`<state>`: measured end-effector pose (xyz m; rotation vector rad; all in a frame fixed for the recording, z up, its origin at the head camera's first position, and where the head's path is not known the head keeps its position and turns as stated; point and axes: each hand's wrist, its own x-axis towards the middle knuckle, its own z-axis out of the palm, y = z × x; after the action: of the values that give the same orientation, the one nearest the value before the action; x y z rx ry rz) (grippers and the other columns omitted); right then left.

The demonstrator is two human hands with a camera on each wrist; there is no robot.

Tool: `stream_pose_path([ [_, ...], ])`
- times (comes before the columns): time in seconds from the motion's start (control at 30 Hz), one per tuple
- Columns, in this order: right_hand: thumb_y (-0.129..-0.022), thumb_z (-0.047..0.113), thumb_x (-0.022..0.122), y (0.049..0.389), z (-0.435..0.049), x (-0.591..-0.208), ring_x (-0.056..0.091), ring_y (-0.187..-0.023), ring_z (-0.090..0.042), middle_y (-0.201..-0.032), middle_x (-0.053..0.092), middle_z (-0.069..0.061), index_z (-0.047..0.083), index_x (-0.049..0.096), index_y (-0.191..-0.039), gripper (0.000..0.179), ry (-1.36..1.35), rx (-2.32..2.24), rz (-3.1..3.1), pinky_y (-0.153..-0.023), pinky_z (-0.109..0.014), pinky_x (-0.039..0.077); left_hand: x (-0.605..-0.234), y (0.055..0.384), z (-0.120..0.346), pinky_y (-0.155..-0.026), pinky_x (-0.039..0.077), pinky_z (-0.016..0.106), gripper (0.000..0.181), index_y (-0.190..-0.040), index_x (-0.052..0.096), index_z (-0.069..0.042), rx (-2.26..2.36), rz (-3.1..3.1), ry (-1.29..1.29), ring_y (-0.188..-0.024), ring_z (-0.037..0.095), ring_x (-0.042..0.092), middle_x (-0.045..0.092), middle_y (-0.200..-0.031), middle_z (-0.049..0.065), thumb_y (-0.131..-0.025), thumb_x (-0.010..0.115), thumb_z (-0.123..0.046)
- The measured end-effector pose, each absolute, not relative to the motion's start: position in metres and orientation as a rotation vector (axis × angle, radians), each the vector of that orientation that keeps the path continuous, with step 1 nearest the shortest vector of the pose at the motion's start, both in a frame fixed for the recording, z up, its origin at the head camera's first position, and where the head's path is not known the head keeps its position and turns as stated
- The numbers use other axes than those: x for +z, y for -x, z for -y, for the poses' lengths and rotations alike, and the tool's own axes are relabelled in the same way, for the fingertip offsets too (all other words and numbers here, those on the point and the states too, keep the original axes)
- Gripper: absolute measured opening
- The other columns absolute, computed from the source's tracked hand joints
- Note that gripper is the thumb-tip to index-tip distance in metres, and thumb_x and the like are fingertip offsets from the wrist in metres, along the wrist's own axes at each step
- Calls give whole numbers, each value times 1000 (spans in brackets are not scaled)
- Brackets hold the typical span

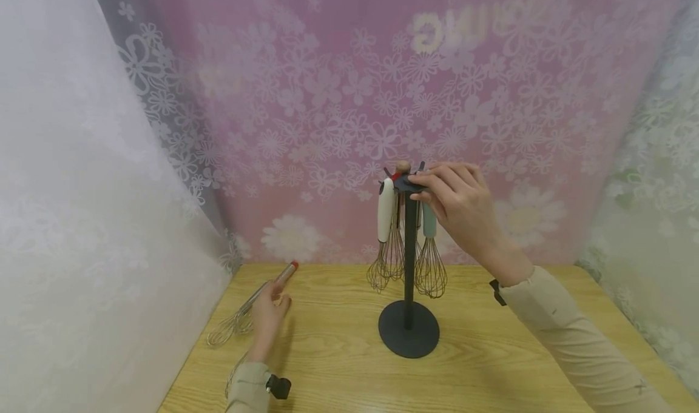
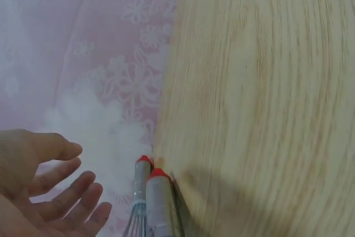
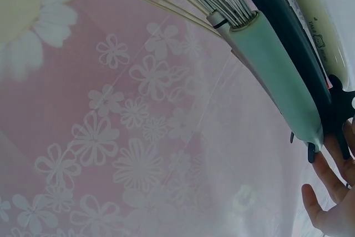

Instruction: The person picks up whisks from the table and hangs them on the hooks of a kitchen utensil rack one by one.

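Note:
A black whisk rack [image 1: 409, 243] stands upright on the table, with several wire whisks hanging from its hooked top. My right hand [image 1: 461, 204] is at that top, fingertips over the plate's edge and thumb lower down. Close to those fingers hangs a whisk with a mint handle [image 3: 280, 76]. A white-handled whisk [image 1: 385, 210] hangs on the rack's left side. At the table's left, my left hand [image 1: 267, 316] hovers by a steel whisk [image 1: 243, 313] with a red end. The left wrist view shows its fingers spread, apart from two red-ended whisk handles [image 2: 161, 203] lying side by side.
The wooden table [image 1: 327, 352] ends at a pink flowered curtain [image 1: 349, 128]. A pale sheet [image 1: 82, 219] closes off the left side and another flowered sheet [image 1: 650, 176] the right. Black bands sit on both wrists.

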<state>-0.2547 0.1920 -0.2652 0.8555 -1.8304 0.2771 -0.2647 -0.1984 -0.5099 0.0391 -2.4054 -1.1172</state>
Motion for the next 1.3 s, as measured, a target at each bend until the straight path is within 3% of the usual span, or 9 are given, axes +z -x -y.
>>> stream_pose_path([
  [0.23, -106, 32, 49, 254, -193, -265, 59, -99, -39, -103, 68, -19, 3, 73, -116, 39, -845, 274, 1842, -91, -53, 44, -522, 263, 212, -87, 56, 58, 32, -117, 66, 10, -1107, 2491, -84, -103, 45, 67, 69, -115, 28, -91, 72, -7],
  [0.53, -104, 37, 51, 254, -193, -265, 59, -99, -40, -102, 68, -18, 4, 73, -116, 41, -852, 281, 1831, -90, -53, 44, -532, 260, 221, -67, 56, 51, 30, -102, 72, 8, -818, 2657, -69, -77, 35, 69, 73, -88, 21, -96, 72, -21],
  [0.77, -103, 38, 52, 255, -193, -264, 59, -100, -40, -103, 68, -18, 3, 73, -115, 42, -859, 283, 1827, -89, -53, 45, -533, 259, 222, -71, 56, 52, 31, -104, 68, 10, -842, 2706, -110, -81, 38, 70, 73, -90, 23, -97, 68, -21],
  [0.93, -97, 22, 66, 255, -192, -264, 59, -100, -41, -103, 68, -19, 2, 73, -115, 28, -871, 296, 1808, -87, -54, 45, -535, 259, 222, -70, 56, 49, 26, -104, 65, 12, -807, 2742, -89, -79, 36, 69, 72, -89, 22, -89, 74, -9],
  [1.07, -87, 10, 76, 255, -192, -264, 59, -100, -41, -103, 67, -19, 2, 73, -115, 30, -871, 298, 1806, -87, -54, 45, -537, 259, 222, -67, 55, 46, 25, -100, 67, 9, -783, 2775, -74, -74, 33, 66, 71, -84, 19, -82, 78, -3],
  [1.23, -97, 21, 67, 256, -193, -265, 59, -101, -40, -104, 67, -18, 3, 73, -117, 28, -866, 285, 1836, -89, -53, 45, -535, 258, 220, -64, 55, 46, 30, -99, 69, 10, -782, 2811, -86, -73, 32, 67, 71, -84, 19, -76, 83, -2],
  [1.3, -96, 21, 68, 256, -193, -265, 59, -101, -39, -104, 68, -18, 4, 73, -117, 28, -862, 289, 1834, -89, -53, 45, -534, 257, 219, -65, 56, 46, 31, -101, 69, 11, -787, 2818, -102, -75, 34, 68, 72, -87, 21, -76, 84, -1],
])
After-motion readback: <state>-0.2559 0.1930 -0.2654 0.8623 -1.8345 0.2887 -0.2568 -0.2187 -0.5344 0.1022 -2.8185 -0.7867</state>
